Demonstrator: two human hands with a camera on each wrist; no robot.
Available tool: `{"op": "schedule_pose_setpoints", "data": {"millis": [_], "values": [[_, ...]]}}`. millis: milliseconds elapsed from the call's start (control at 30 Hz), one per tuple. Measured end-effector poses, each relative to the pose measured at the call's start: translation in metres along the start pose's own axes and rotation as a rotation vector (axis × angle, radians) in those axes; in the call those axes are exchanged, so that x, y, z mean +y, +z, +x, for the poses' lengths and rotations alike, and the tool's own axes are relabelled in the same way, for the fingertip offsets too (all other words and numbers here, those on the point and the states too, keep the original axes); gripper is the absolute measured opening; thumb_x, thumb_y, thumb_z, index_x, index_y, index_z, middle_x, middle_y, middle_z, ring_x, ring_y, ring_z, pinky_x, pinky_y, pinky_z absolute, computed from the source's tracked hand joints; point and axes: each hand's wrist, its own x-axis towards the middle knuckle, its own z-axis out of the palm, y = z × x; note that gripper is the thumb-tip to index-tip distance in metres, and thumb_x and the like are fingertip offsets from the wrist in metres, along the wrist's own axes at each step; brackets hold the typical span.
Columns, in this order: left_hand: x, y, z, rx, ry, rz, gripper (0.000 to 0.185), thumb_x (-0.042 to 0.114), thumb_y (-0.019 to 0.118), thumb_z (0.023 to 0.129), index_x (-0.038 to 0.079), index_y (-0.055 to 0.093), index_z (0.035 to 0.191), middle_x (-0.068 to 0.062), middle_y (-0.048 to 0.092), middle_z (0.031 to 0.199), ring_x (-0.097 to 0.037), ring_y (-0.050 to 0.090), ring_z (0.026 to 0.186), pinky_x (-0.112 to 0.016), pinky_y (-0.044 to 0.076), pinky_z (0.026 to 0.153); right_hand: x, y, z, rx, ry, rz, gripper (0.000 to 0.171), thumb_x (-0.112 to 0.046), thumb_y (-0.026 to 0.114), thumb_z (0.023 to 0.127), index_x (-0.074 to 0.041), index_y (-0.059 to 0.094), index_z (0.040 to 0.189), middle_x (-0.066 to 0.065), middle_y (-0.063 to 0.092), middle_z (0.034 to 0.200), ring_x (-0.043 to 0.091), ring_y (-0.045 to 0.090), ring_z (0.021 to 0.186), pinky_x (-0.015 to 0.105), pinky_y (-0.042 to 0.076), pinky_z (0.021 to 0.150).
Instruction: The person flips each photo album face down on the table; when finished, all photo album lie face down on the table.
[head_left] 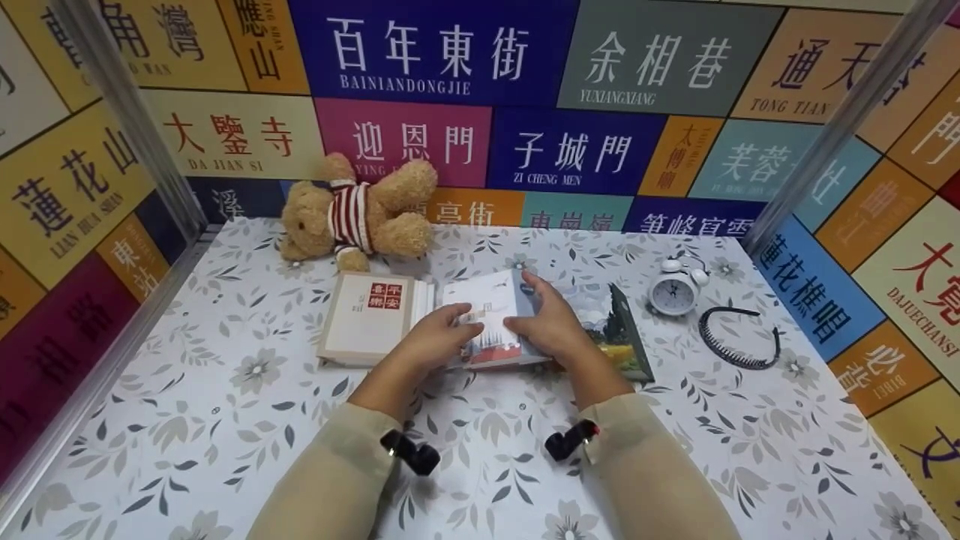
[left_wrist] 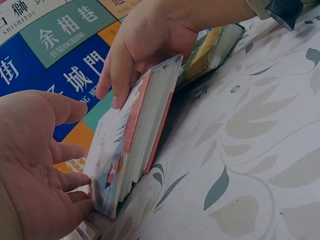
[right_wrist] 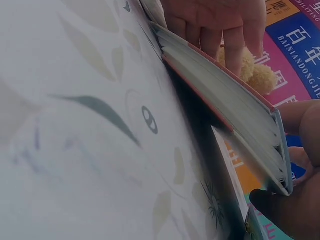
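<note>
A hardcover book [head_left: 495, 296] with a pale cover, a red band and a blue-grey spine lies between my two hands. My right hand [head_left: 555, 322] grips it at the spine side, thumb on the cover; in the right wrist view the spine edge of the book [right_wrist: 235, 100] sits between the fingers of that hand [right_wrist: 307, 200]. At the opposite side my left hand [head_left: 442, 334] has its fingers loosely extended. Some of its fingertips touch the cover's edge in the left wrist view, where the book [left_wrist: 125, 145] leans at a slant.
A cream book [head_left: 360, 322] with a red seal design lies to the left. Right of my hands is a book with a landscape painting [head_left: 626, 337]. A white alarm clock [head_left: 675, 289] and a black headband [head_left: 739, 360] are farther right. A teddy bear [head_left: 360, 214] lies behind.
</note>
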Motion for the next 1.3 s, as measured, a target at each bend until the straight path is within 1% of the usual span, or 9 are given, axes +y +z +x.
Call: {"op": "schedule_pose_setpoints", "data": {"millis": [300,400,567,667,833,967,1100,1200,1300], "values": [[0.003,-0.005,-0.001,0.005,-0.029,0.031,0.066,0.039,0.063,0.103,0.010,0.049,0.161,-0.016,0.048,0.167,-0.037,0.050,0.151,-0.052,0.037,0.130,-0.003,0.001,-0.003,-0.020,0.060,-0.067,0.098,-0.025,0.086,0.088,-0.036,0.031,0.169,0.010,0.025,0.179,0.038,0.024,0.166,0.057,0.021,0.136],[0.003,-0.006,-0.001,0.003,-0.032,0.024,0.066,0.039,0.063,0.103,0.010,0.048,0.161,-0.015,0.047,0.168,-0.037,0.049,0.153,-0.052,0.036,0.130,-0.005,0.001,-0.005,-0.023,0.088,-0.082,0.097,-0.028,0.086,0.090,-0.035,0.031,0.169,0.008,0.025,0.179,0.037,0.024,0.166,0.056,0.024,0.135],[0.005,-0.006,-0.001,0.004,-0.057,0.004,0.066,0.040,0.063,0.103,0.013,0.048,0.162,-0.011,0.045,0.170,-0.033,0.039,0.160,-0.050,0.031,0.133,-0.008,0.000,-0.005,-0.034,0.123,-0.110,0.091,-0.030,0.084,0.093,-0.031,0.034,0.169,0.006,0.028,0.179,0.035,0.026,0.166,0.055,0.031,0.133],[0.005,-0.006,-0.001,0.006,-0.061,-0.008,0.066,0.040,0.063,0.103,0.013,0.048,0.161,-0.011,0.044,0.171,-0.032,0.037,0.161,-0.050,0.029,0.135,-0.009,0.000,-0.006,-0.042,0.116,-0.136,0.087,-0.028,0.083,0.094,-0.027,0.037,0.168,0.006,0.032,0.177,0.035,0.030,0.164,0.055,0.033,0.132],[0.004,-0.009,0.000,0.016,-0.032,-0.092,0.068,0.039,0.064,0.104,0.010,0.046,0.162,-0.016,0.041,0.171,-0.034,0.034,0.163,-0.050,0.028,0.135,-0.009,0.001,-0.009,-0.077,0.039,-0.173,0.084,-0.026,0.081,0.093,-0.023,0.040,0.166,0.007,0.039,0.174,0.033,0.033,0.163,0.055,0.031,0.133],[0.005,-0.013,0.000,0.064,-0.013,-0.131,0.067,0.038,0.064,0.104,0.010,0.047,0.162,-0.014,0.042,0.172,-0.034,0.035,0.163,-0.051,0.031,0.133,-0.010,0.005,-0.011,-0.060,-0.044,-0.106,0.079,-0.028,0.079,0.095,-0.018,0.043,0.165,0.009,0.040,0.173,0.032,0.034,0.163,0.052,0.031,0.133],[0.006,-0.024,0.000,0.150,0.030,-0.218,0.062,0.030,0.064,0.105,0.008,0.048,0.160,-0.012,0.044,0.170,-0.031,0.035,0.163,-0.048,0.030,0.135,-0.019,0.015,-0.015,-0.043,-0.117,0.041,0.070,-0.028,0.076,0.099,-0.016,0.048,0.162,0.007,0.044,0.171,0.031,0.037,0.161,0.049,0.036,0.131],[0.006,-0.040,0.001,0.204,0.076,-0.279,0.060,0.023,0.063,0.105,0.004,0.047,0.160,-0.016,0.045,0.169,-0.031,0.036,0.162,-0.046,0.029,0.135,-0.028,0.026,-0.017,-0.050,-0.166,0.159,0.063,-0.025,0.077,0.099,-0.017,0.053,0.158,0.003,0.052,0.165,0.028,0.045,0.157,0.047,0.043,0.127],[0.002,-0.061,-0.001,0.243,0.083,-0.315,0.059,0.020,0.061,0.106,0.003,0.046,0.160,-0.017,0.045,0.169,-0.033,0.038,0.160,-0.046,0.032,0.133,-0.035,0.041,-0.018,-0.071,-0.217,0.255,0.059,-0.021,0.077,0.099,-0.015,0.057,0.154,0.004,0.060,0.157,0.027,0.054,0.150,0.044,0.050,0.122]]}}
